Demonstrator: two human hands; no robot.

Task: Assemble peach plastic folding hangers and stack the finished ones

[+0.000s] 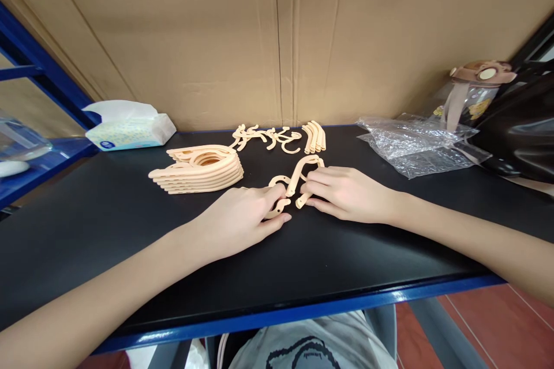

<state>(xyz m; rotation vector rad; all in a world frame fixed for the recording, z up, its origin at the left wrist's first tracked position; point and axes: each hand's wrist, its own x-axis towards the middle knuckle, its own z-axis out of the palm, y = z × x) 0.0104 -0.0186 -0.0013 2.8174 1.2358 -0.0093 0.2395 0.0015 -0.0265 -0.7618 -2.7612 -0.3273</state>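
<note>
Near the middle of the black table, my left hand [253,210] closes its fingers on a cream curved plastic hook [279,180], which looks like a folding hanger's hook. My right hand [340,193] grips cream plastic hanger arms [298,176], whose narrow ends point toward me, close to the hook. Where the pieces meet under my fingers is partly hidden. Left of my hands lies a neat stack of folded cream hangers [199,173]. Beyond my hands are a loose heap of hooks [277,137] and several hanger arms [314,136] lying side by side.
A tissue pack [130,127] stands at the back left. Crumpled clear plastic bags [411,147] lie at the right, before a bottle with a brown lid [482,72]. Cardboard [194,40] walls off the back. The table's blue front edge [303,314] runs close to my body.
</note>
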